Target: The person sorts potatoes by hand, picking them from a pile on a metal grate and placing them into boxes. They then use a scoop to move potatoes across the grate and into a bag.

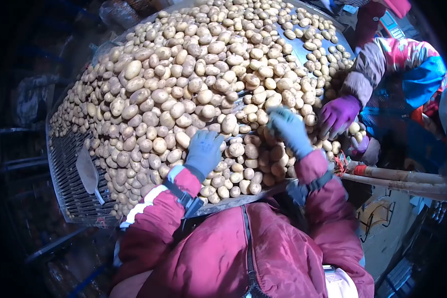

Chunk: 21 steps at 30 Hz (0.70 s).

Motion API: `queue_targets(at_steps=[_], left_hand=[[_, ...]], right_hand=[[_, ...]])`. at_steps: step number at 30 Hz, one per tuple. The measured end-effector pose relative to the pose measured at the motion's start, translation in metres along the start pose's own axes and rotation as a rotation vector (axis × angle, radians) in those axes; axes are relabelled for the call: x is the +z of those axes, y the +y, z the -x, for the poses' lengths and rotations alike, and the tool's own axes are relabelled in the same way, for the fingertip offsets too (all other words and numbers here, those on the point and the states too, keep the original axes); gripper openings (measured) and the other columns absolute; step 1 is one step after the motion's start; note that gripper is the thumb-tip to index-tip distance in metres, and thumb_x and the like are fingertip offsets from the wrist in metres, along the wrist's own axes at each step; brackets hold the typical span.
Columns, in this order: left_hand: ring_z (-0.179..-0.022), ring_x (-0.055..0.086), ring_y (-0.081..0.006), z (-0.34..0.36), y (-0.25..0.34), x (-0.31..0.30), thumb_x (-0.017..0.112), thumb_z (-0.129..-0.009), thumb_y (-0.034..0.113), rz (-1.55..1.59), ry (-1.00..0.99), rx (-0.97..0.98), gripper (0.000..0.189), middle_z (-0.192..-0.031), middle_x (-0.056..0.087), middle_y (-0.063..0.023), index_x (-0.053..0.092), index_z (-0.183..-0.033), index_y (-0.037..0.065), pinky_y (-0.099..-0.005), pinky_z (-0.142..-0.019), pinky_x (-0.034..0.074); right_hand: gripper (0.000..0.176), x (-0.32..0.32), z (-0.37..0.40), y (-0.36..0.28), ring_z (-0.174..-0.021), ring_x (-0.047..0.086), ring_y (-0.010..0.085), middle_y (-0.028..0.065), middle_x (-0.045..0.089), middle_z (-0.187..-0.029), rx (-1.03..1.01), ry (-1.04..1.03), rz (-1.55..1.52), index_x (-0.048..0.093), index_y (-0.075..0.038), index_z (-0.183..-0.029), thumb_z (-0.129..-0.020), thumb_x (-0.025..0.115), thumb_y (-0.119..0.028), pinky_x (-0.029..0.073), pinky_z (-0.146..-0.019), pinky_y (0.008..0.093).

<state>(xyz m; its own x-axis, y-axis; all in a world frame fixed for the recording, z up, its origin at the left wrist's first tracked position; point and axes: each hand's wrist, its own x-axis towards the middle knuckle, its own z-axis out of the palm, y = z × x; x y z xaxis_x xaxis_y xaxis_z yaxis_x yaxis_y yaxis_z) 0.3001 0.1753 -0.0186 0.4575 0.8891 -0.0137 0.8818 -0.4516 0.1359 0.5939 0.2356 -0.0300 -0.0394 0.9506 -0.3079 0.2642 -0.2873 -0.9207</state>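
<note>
A large heap of potatoes (159, 94) covers the metal sorting table (67, 171). My left hand (204, 150), in a grey-blue glove, lies on potatoes near the front edge, fingers pointing away from me and slightly apart, with nothing seen in its grip. Farther right, my right hand (289, 129), gloved in grey-green, is over the potatoes. Its fingers are blurred by motion, so what they hold, if anything, cannot be made out.
At the right, a co-worker's purple-gloved hand (339, 116) reaches onto the potatoes close to my right hand. A metal scoop (88, 171) lies on the slatted left part. Pale poles (402, 178) tied with red string stick out at the right.
</note>
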Motion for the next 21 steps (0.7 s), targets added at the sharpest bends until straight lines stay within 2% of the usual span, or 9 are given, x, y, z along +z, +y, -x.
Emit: queue_targets(at_steps=[1, 4, 5, 10, 13, 15, 18, 20, 21], left_hand=[[-0.107, 0.056, -0.0293, -0.003, -0.003, -0.002, 0.066, -0.08, 0.017, 0.013, -0.023, 0.012, 0.033, -0.111, 0.059, -0.0078, 0.063, -0.113, 0.015, -0.0466, -0.092, 0.046], [-0.103, 0.059, -0.0284, -0.008, 0.005, -0.001, 0.065, -0.081, 0.016, 0.014, -0.189, -0.087, 0.026, -0.106, 0.063, -0.008, 0.064, -0.107, 0.014, -0.0443, -0.085, 0.051], [-0.102, 0.059, -0.0283, -0.005, 0.0, 0.003, 0.065, -0.081, 0.017, 0.026, -0.2, -0.086, 0.025, -0.104, 0.063, -0.0083, 0.064, -0.105, 0.014, -0.0438, -0.083, 0.051], [-0.101, 0.061, -0.0289, 0.014, 0.003, -0.022, 0.06, -0.085, 0.016, 0.113, -0.202, -0.141, 0.02, -0.103, 0.064, -0.0075, 0.067, -0.104, 0.012, -0.0437, -0.089, 0.051], [-0.102, 0.06, -0.0306, 0.002, -0.04, -0.041, 0.059, -0.086, 0.016, -0.351, 0.052, -0.152, 0.023, -0.108, 0.064, -0.0071, 0.067, -0.108, 0.014, -0.0425, -0.091, 0.05], [-0.103, 0.059, -0.0311, -0.023, -0.07, -0.072, 0.062, -0.084, 0.017, -0.098, 0.439, -0.199, 0.023, -0.108, 0.064, -0.0064, 0.068, -0.106, 0.012, -0.0426, -0.09, 0.049], [-0.103, 0.062, -0.0316, -0.046, -0.104, -0.044, 0.066, -0.082, 0.019, -0.132, 0.176, -0.221, 0.021, -0.106, 0.065, -0.0083, 0.069, -0.101, 0.011, -0.0431, -0.088, 0.05], [-0.098, 0.064, -0.0312, -0.053, -0.076, -0.05, 0.065, -0.083, 0.018, -0.089, 0.121, -0.23, 0.018, -0.104, 0.065, -0.0089, 0.07, -0.098, 0.011, -0.0436, -0.085, 0.051], [-0.094, 0.066, -0.0309, -0.057, -0.061, -0.056, 0.065, -0.083, 0.017, -0.058, 0.066, -0.242, 0.015, -0.102, 0.065, -0.0096, 0.071, -0.095, 0.011, -0.044, -0.082, 0.053]], right_hand=[[0.031, -0.018, -0.019, -0.008, -0.073, 0.058, 0.0056, -0.0008, 0.07, -0.091, -0.543, 0.081, 0.304, 0.068, -0.003, -0.122, -0.097, 0.062, -0.02, 0.047, -0.067, 0.0216], [0.036, -0.028, -0.07, -0.028, -0.103, 0.066, 0.0171, 0.01, 0.071, -0.115, -0.464, 0.289, 0.624, 0.067, -0.006, -0.127, -0.094, 0.062, -0.02, 0.052, -0.09, 0.0315], [0.04, -0.034, -0.114, 0.003, -0.106, 0.068, 0.0254, 0.0119, 0.071, -0.117, -0.224, 0.295, 0.505, 0.067, -0.007, -0.126, -0.09, 0.065, -0.026, 0.053, -0.092, 0.0378], [0.044, -0.019, -0.12, -0.043, -0.103, 0.069, 0.033, 0.0161, 0.071, -0.111, -0.024, -0.05, 0.865, 0.07, -0.007, -0.109, -0.079, 0.071, -0.039, 0.054, -0.089, 0.0434], [0.042, 0.002, -0.124, -0.032, -0.1, 0.069, 0.0333, 0.0175, 0.072, -0.107, -0.034, -0.099, 1.03, 0.071, -0.007, -0.1, -0.076, 0.073, -0.042, 0.054, -0.086, 0.0457], [0.042, 0.013, -0.104, -0.031, -0.094, 0.071, 0.0296, 0.0152, 0.073, -0.102, -0.053, -0.012, 0.957, 0.07, -0.006, -0.098, -0.076, 0.075, -0.041, 0.055, -0.082, 0.0426], [0.034, 0.005, -0.085, -0.023, -0.088, 0.068, 0.0187, 0.009, 0.073, -0.097, 0.022, -0.114, 0.487, 0.071, -0.004, -0.098, -0.082, 0.072, -0.035, 0.054, -0.078, 0.0351], [0.025, 0.003, -0.076, 0.002, -0.085, 0.064, 0.0116, 0.0045, 0.07, -0.093, -0.503, -0.109, 0.377, 0.072, -0.002, -0.096, -0.089, 0.065, -0.025, 0.052, -0.074, 0.0291], [0.021, 0.005, -0.05, -0.011, -0.086, 0.066, 0.0157, 0.0059, 0.069, -0.094, -0.454, -0.151, 0.004, 0.07, -0.002, -0.099, -0.092, 0.06, -0.019, 0.053, -0.076, 0.0305]])
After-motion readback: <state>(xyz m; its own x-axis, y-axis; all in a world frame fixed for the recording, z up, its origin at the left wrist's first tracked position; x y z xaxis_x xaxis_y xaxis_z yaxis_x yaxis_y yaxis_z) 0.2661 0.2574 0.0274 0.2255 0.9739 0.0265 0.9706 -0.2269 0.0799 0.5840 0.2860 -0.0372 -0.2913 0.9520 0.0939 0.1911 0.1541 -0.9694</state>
